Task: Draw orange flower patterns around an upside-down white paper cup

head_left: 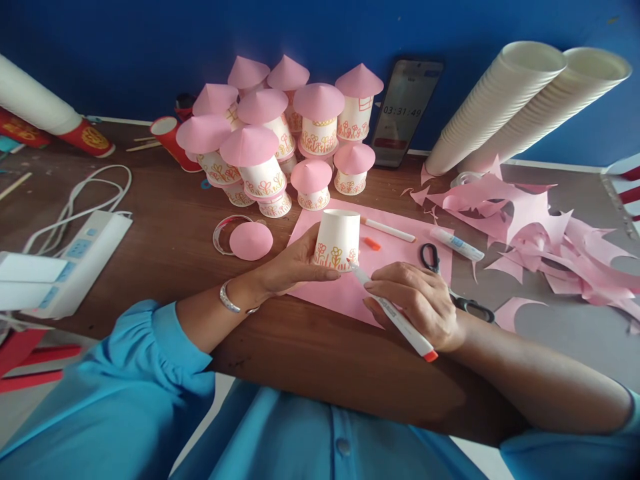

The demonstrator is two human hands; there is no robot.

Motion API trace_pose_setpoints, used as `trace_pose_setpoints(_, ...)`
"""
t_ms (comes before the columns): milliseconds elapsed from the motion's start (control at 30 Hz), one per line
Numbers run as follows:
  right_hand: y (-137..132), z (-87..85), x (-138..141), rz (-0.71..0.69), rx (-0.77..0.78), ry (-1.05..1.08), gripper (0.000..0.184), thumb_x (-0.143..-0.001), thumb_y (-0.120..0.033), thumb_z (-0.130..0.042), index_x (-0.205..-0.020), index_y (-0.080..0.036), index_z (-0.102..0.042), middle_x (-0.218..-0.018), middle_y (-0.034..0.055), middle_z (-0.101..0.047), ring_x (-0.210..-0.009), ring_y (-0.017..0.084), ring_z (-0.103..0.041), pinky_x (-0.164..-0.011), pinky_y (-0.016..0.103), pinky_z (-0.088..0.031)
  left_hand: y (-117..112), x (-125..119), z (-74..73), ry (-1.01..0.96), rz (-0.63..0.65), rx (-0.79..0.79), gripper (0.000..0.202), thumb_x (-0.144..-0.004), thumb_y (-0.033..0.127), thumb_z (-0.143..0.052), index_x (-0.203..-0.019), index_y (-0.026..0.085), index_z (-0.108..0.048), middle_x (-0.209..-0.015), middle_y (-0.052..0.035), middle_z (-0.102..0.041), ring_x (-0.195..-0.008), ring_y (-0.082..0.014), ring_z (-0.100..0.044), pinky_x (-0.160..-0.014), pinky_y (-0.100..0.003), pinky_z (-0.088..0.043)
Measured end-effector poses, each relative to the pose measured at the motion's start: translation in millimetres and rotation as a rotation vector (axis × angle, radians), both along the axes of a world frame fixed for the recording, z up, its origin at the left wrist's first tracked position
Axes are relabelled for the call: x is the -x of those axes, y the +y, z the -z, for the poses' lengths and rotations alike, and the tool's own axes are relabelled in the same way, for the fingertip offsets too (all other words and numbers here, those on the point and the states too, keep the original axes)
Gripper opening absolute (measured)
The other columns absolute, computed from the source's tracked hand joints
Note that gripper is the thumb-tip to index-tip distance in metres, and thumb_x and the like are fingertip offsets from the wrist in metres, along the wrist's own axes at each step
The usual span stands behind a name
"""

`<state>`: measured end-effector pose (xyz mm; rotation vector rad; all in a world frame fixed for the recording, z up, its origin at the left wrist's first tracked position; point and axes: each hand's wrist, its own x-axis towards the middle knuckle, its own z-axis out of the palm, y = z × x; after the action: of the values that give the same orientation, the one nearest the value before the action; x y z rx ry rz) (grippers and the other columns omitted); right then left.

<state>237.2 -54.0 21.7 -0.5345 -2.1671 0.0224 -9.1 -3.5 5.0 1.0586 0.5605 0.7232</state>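
My left hand (pixel 295 267) is closed around a white paper cup (pixel 339 230), held upside down above a pink paper sheet (pixel 345 300). Red and yellow flowers and red grass strokes run along the cup's lower edge. Between the fingers of my right hand (pixel 415 300) is a white marker (pixel 400 327) with a red end, its tip at the cup's drawn band. Behind the cup lie a second marker (pixel 393 229) and an orange-red cap (pixel 372 244). A pink paper cone (pixel 251 241) rests beside a roll of tape (pixel 218 239) to the left.
Several decorated cups with pink cone roofs (pixel 249 147) stand at the back. A phone (pixel 407 113) leans on the blue wall beside two tall cup stacks (pixel 495 103). Scissors (pixel 473 308), a glue tube (pixel 457 244) and pink scraps (pixel 525 213) lie right; a power strip (pixel 87 260) lies left.
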Motion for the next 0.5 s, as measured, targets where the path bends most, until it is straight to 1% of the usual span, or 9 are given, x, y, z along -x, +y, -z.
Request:
trace_pose_setpoints(100,0.3,0.1,1.0,-0.008,-0.003,0.000,0.019,-0.101,-0.007,-0.068,-0.119,-0.009,-0.064,-0.092,0.0082,-0.070,-0.081,0.020,-0.071,-0.067,0.031,-0.064,-0.2,0.4,1.9,0.037,-0.016,0.010,0.078,-0.075,0.032,-0.099,-0.145,0.030,-0.065,-0.141,-0.0120,-0.075,-0.133,-0.0334,-0.069,-0.105,-0.045,-0.054)
trace_pose_setpoints(300,0.6,0.4,1.4,0.002,-0.003,0.005,0.020,-0.100,-0.007,-0.069,-0.119,-0.010,-0.065,-0.091,0.0083,-0.071,-0.080,0.020,-0.073,-0.067,0.032,-0.064,-0.3,1.9,3.8,0.034,-0.011,0.002,0.077,-0.077,0.031,-0.098,-0.146,0.030,-0.064,-0.140,-0.0115,-0.075,-0.128,-0.0304,-0.071,-0.103,-0.043,-0.056)
trace_pose_setpoints(433,0.4,-0.1,1.1,0.009,0.007,0.007,0.023,-0.101,-0.009,-0.069,-0.123,-0.014,-0.065,-0.090,0.0057,-0.072,-0.078,0.020,-0.072,-0.065,0.032,-0.065,-0.6,1.6,2.8,0.040,-0.021,0.010,0.078,-0.076,0.030,-0.099,-0.146,0.030,-0.064,-0.141,-0.0120,-0.075,-0.133,-0.0333,-0.069,-0.104,-0.044,-0.055)
trace_pose_setpoints(500,0.2,-0.3,1.3,0.008,0.010,0.005,0.024,-0.101,-0.009,-0.068,-0.124,-0.014,-0.065,-0.091,0.0056,-0.072,-0.079,0.020,-0.072,-0.066,0.032,-0.065,-0.6,1.5,3.3,0.038,-0.023,0.015,0.078,-0.076,0.029,-0.099,-0.146,0.030,-0.065,-0.141,-0.0122,-0.075,-0.135,-0.0342,-0.068,-0.105,-0.045,-0.055)
